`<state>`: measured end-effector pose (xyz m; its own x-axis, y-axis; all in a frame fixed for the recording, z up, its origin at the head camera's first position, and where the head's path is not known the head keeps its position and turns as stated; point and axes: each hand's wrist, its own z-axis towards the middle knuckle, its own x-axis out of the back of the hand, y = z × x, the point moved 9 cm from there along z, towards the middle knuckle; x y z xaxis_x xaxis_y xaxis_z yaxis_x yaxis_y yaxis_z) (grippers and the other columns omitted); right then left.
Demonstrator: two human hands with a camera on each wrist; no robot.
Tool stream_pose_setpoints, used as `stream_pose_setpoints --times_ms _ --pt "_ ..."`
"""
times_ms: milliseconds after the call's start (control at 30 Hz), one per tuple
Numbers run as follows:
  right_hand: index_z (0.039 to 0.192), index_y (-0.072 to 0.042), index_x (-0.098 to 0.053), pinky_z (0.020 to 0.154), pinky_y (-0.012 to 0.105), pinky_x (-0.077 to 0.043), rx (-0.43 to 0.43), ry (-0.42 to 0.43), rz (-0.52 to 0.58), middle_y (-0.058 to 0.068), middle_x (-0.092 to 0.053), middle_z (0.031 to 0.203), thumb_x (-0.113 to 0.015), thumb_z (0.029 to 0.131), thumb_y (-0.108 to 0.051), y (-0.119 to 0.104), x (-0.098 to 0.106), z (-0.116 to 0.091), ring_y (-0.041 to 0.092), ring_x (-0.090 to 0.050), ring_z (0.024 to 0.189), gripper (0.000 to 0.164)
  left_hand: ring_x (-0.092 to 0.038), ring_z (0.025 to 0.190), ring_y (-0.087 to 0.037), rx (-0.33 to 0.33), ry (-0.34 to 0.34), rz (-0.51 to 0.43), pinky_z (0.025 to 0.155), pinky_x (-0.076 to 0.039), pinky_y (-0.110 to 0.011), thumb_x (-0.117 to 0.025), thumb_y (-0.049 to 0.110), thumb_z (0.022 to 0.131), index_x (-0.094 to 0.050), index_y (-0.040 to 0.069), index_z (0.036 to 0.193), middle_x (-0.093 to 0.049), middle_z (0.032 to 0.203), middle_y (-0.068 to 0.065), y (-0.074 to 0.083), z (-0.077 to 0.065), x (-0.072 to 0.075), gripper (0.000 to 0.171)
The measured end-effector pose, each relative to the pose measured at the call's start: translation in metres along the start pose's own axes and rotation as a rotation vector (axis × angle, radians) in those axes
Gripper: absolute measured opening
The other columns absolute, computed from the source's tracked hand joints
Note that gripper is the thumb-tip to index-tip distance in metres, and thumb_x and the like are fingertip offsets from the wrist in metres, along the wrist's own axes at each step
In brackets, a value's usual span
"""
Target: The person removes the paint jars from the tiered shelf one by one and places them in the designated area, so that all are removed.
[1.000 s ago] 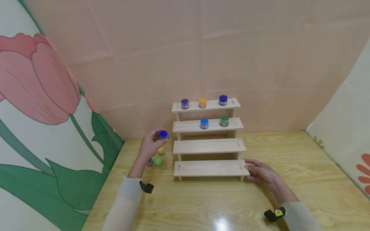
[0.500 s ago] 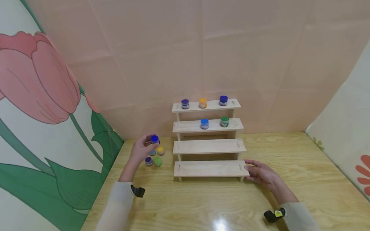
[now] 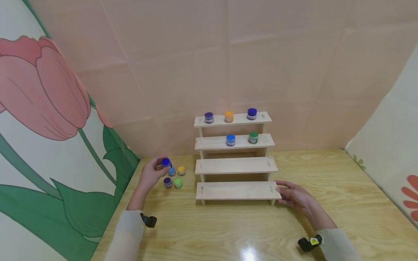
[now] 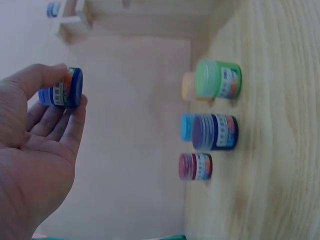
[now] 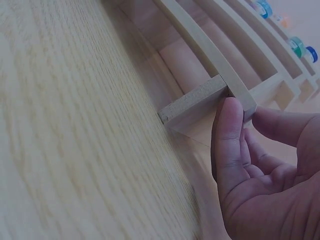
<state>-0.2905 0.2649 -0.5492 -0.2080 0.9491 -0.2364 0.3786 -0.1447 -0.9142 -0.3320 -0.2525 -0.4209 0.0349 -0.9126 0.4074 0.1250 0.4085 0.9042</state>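
Observation:
My left hand (image 3: pixel 151 175) holds a small paint jar with a dark blue lid (image 4: pixel 75 87) between thumb and fingers, above the table. Below it stand a light blue jar (image 3: pixel 171 171), a yellow jar (image 3: pixel 181 170), a purple jar (image 3: pixel 168 182) and a light green jar (image 3: pixel 178 183). A red jar (image 4: pixel 195 166) shows only in the left wrist view. With thumb and fingertips, my right hand (image 3: pixel 297 197) pinches the right end of the lowest board of a stepped wooden rack (image 3: pixel 238 190).
On the rack's top tier are a purple jar (image 3: pixel 209 117), an orange jar (image 3: pixel 229 116) and a dark blue jar (image 3: pixel 251 114). A blue jar (image 3: pixel 230 140) and a green jar (image 3: pixel 253 137) stand one tier lower. A pink backdrop (image 3: pixel 183 72) rises behind the table.
My left hand has moved left and slightly nearer with the dark blue jar, away from the rack and over the loose jars. The right hand stays at the lowest board's end.

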Motion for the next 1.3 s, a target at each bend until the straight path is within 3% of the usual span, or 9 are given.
stream_pose_setpoints --times_ms 300,533,867,1100,1300 --pt "0.142 -0.009 -0.052 0.078 0.029 -0.061 0.001 -0.006 -0.003 -0.002 -0.073 0.103 -0.063 0.101 -0.012 0.000 -0.001 0.001 0.013 -0.070 0.089 0.042 -0.055 0.130 -0.041 0.029 0.029 -0.070 0.098 -0.056 -0.040 -0.072 0.004 0.093 -0.053 0.002 0.141 -0.056 0.139 -0.026 -0.023 0.000 0.014 0.052" --pt "0.144 -0.009 -0.050 0.078 0.029 -0.061 -0.003 0.007 -0.010 -0.001 -0.072 0.104 -0.063 0.101 -0.014 0.001 0.001 0.001 0.012 -0.070 0.089 0.046 -0.053 0.131 -0.040 0.001 0.058 -0.002 0.110 -0.046 -0.047 -0.072 0.002 0.092 -0.052 -0.006 0.139 -0.058 0.135 -0.027 -0.034 -0.002 0.021 0.052" --pt "0.153 -0.002 -0.037 0.078 0.029 -0.062 -0.017 0.027 -0.032 0.000 -0.072 0.104 -0.063 0.101 -0.016 0.001 0.001 -0.001 0.013 -0.069 0.090 0.060 -0.053 0.130 -0.042 0.027 0.073 0.052 0.109 -0.046 -0.052 -0.071 0.005 0.094 -0.053 -0.004 0.139 -0.058 0.136 -0.028 -0.057 -0.002 0.027 0.049" --pt "0.151 -0.004 -0.041 0.079 0.029 -0.062 -0.011 0.018 -0.025 -0.001 -0.072 0.104 -0.062 0.102 -0.015 0.002 0.002 -0.001 0.013 -0.069 0.090 0.055 -0.054 0.129 -0.045 0.084 0.073 0.077 0.105 -0.049 -0.054 -0.072 0.010 0.094 -0.053 -0.001 0.140 -0.058 0.136 -0.027 -0.074 -0.003 0.028 0.051" --pt "0.143 -0.011 -0.052 0.078 0.029 -0.062 -0.004 0.018 -0.009 -0.001 -0.072 0.103 -0.062 0.101 -0.014 0.002 0.001 -0.001 0.012 -0.069 0.089 0.043 -0.054 0.128 -0.045 0.086 0.087 0.122 0.103 -0.051 -0.053 -0.072 0.010 0.093 -0.054 -0.003 0.138 -0.059 0.135 -0.027 -0.084 -0.004 0.029 0.051"
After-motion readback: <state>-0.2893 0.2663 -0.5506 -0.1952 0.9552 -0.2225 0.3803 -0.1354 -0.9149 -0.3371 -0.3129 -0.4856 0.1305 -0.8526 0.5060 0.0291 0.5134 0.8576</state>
